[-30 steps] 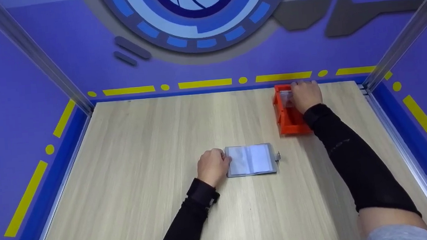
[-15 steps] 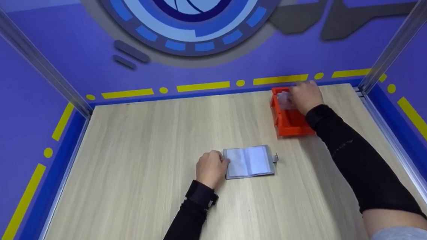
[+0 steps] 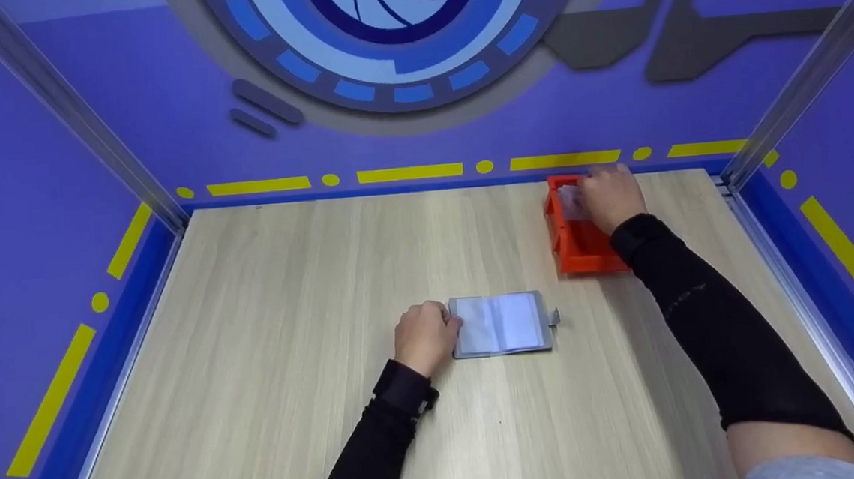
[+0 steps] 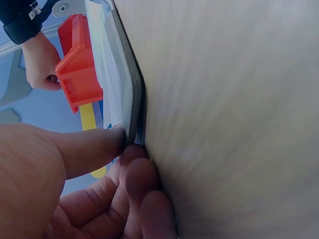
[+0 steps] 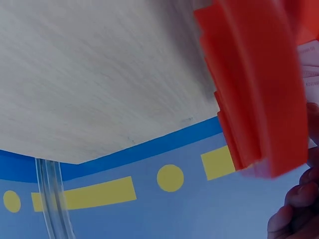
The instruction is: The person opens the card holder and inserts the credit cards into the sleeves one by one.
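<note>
At open booklet (image 3: 504, 324): left grip (image 3: 425, 337) pinches left edge, probably to steady it.
Over red bin (image 3: 592, 263): right grip (image 3: 610, 198) at pale slips (image 3: 570, 205); can't tell if clamped.

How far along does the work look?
Done: the booklet lies open, its edge pinched by the left hand. In hand: the right hand is at the white slips in the red bin, grip unclear. Still to do, perhaps: bringing slips to the booklet, since some sit in the bin.
</note>
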{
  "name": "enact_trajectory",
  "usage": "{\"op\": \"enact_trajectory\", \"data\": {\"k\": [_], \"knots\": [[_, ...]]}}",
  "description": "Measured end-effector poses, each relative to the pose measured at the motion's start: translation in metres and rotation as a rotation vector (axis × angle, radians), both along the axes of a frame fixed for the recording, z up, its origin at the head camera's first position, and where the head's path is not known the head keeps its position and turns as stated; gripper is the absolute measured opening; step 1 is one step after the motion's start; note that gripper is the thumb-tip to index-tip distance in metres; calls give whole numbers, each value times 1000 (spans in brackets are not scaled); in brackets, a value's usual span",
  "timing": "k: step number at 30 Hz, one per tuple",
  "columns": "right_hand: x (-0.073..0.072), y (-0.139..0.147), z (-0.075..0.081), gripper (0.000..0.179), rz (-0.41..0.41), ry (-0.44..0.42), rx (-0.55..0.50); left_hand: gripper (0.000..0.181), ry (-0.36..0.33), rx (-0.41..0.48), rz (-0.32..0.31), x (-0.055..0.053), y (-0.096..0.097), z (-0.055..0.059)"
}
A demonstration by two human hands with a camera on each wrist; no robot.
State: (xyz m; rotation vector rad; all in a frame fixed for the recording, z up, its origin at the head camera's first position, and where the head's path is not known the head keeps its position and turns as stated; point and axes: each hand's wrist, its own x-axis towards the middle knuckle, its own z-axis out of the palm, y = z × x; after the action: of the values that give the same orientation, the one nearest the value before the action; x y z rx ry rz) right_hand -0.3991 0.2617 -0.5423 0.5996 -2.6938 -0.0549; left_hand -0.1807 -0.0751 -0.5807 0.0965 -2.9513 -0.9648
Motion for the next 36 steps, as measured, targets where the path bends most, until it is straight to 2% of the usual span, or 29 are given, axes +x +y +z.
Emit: {"op": "enact_trajectory", "data": {"k": [3, 8, 16, 21, 24, 30, 36], "knots": [[2, 0, -2, 15, 5, 9, 11, 47, 13, -1, -3, 1, 2, -1], [5, 1, 3, 15, 7, 0, 19, 47, -7, 5, -5, 1, 4, -1], [10, 2, 28, 14, -8, -180, -100, 45, -4, 5, -10, 0, 5, 2], [15, 6, 42, 8, 32, -167, -77, 44, -7, -1, -5, 1, 4, 1], [19, 8, 51, 13, 14, -157, -86, 44, -15, 3, -3, 2, 4, 1], [33, 3, 72, 21, -75, -258, -190, 45, -7, 29, -12, 2, 1, 0], [62, -18, 84, 19, -63, -386, -392, 49, -14, 27, -9, 1, -2, 0]]}}
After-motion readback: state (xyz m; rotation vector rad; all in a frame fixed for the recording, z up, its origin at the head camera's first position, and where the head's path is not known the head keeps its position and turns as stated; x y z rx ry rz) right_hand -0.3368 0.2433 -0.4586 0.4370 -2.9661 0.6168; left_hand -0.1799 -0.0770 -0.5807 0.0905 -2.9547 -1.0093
